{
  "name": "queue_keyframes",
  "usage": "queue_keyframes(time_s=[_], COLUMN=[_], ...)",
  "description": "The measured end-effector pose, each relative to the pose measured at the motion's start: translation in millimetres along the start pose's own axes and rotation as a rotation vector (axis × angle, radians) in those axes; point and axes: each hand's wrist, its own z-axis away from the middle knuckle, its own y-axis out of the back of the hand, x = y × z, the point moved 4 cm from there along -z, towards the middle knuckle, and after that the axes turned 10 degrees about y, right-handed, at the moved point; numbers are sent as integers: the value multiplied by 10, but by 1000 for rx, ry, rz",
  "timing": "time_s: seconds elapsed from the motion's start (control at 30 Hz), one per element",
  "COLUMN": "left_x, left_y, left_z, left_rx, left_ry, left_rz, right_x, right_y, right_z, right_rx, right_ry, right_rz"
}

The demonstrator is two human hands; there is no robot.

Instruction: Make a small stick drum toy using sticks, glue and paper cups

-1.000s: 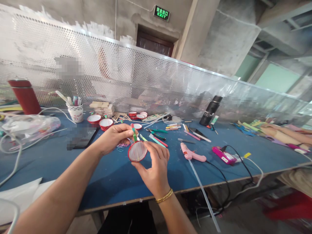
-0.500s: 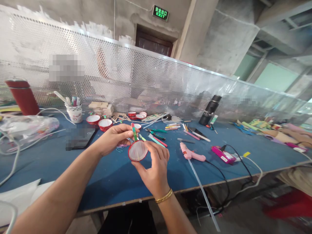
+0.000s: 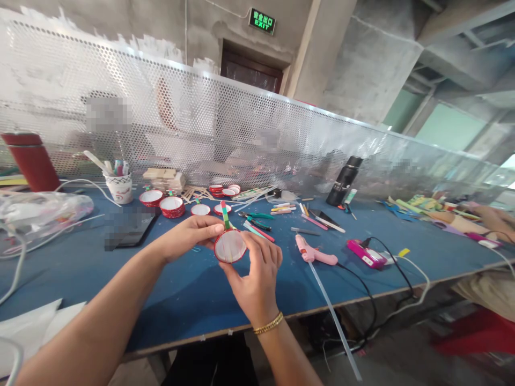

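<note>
A small round red-rimmed disc (image 3: 230,246) with a whitish face is held up over the table, facing me. A short green and red stick (image 3: 225,214) stands up from its top edge. My right hand (image 3: 255,268) grips the disc from the right, thumb below and fingers along the upper right rim. From the left, my left hand (image 3: 199,234) has its thumb at the disc's upper left edge by the foot of the stick; its other fingertips are hidden behind. Behind my hands lie similar red-rimmed discs (image 3: 172,206), some stacked and some with small coloured pieces on top.
A pink glue gun (image 3: 316,254) with a long clear stick rests at right, near a magenta power block (image 3: 366,254). Pliers (image 3: 258,221), markers (image 3: 284,208), a black bottle (image 3: 345,181), a paper cup (image 3: 120,187) and a phone (image 3: 134,230) stand or lie around. A perforated panel (image 3: 241,123) runs behind.
My left thumb and fingers have slid down from the coloured stick to the disc's edge, so more of the stick shows. My right hand keeps its grip on the disc.
</note>
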Motion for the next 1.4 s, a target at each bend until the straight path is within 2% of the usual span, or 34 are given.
queue_keyframes(time_s=[0.63, 1.07, 1.4], left_x=[-76, -101, -125], left_y=[13, -16, -19], left_z=[-17, -30, -30], left_rx=[-22, -19, -45], left_ry=[63, 73, 97], left_rz=[55, 108, 101], right_x=[-6, -18, -12], right_y=[-16, 8, -3], right_z=[11, 3, 3], right_rx=[-33, -2, -34], right_ry=[12, -18, -20], right_rz=[111, 80, 129])
